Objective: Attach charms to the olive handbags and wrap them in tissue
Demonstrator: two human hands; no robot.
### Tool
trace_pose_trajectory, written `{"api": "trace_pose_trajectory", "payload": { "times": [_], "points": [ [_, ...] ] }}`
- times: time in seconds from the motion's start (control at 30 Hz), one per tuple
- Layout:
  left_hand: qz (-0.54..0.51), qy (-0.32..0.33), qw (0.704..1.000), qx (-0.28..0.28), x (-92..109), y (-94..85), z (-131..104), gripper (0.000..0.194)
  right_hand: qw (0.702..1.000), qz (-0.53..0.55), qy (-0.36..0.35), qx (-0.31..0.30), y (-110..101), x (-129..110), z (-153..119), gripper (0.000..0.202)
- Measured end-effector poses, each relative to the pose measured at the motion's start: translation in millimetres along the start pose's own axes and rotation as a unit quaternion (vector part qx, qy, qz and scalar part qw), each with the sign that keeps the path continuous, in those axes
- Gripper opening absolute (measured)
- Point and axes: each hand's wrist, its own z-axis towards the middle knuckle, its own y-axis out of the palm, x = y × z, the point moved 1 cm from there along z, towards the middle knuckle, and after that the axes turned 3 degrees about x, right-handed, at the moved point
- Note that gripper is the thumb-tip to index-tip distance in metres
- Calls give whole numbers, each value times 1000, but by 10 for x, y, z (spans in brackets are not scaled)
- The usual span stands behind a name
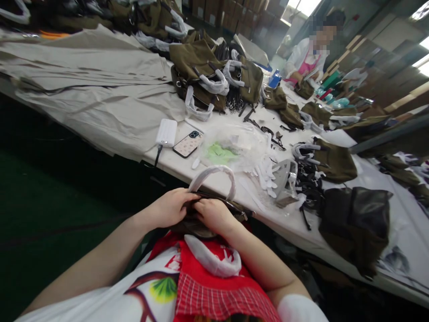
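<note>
Dark bag (pixel 197 227) at counter (pixel 172 165) edge, directly beneath both hands. Left grip (pixel 170 208) pinched on its rim; right grip (pixel 215 216) at mouth, fingertips hidden, hold can't be told. Clear plastic (pixel 250 141): green stuff (pixel 219 153) in or under it. Bag mouth upward, long axis side to side.

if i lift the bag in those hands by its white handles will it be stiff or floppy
The bag will probably sag somewhat, since similar olive bags on the table look slumped. Its far handle seems fairly stiff, standing in an arch. The near handle likely swings, since it hangs down over the red apron.
</note>
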Motion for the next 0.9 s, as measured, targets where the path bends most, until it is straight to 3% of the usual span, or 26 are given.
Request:
{"api": "trace_pose_trajectory", "payload": {
  "times": [0.13,0.27,0.33,0.43,0.5,0.57,0.67,0.73,0.8,0.9],
  "points": [
    [-12,-8,1000,0,6,1,-1,56,984,79,158,22,-54,117,-196,22],
    [-26,-25,999,1,85,19,29,53,952,143,269,-9,132,264,-291,21],
    [-35,-20,999,6,140,30,48,57,913,262,313,-14,296,320,-282,20],
    [-50,-8,999,16,190,35,67,62,823,440,358,14,500,373,-236,21],
    [-58,-10,998,17,193,28,74,60,800,477,362,36,555,378,-208,23],
    [-66,-18,998,13,184,15,76,58,817,450,359,35,536,347,-195,26],
    [-76,-25,997,14,173,-4,68,58,900,286,320,73,398,243,-197,26],
    [-83,-24,996,18,170,-11,56,58,940,159,287,99,298,161,-198,26],
    [-85,-18,996,23,167,-16,41,57,955,89,268,93,236,98,-190,26],
    [-78,-13,996,30,162,-21,21,55,967,79,233,72,205,38,-165,28]
  ]
}}
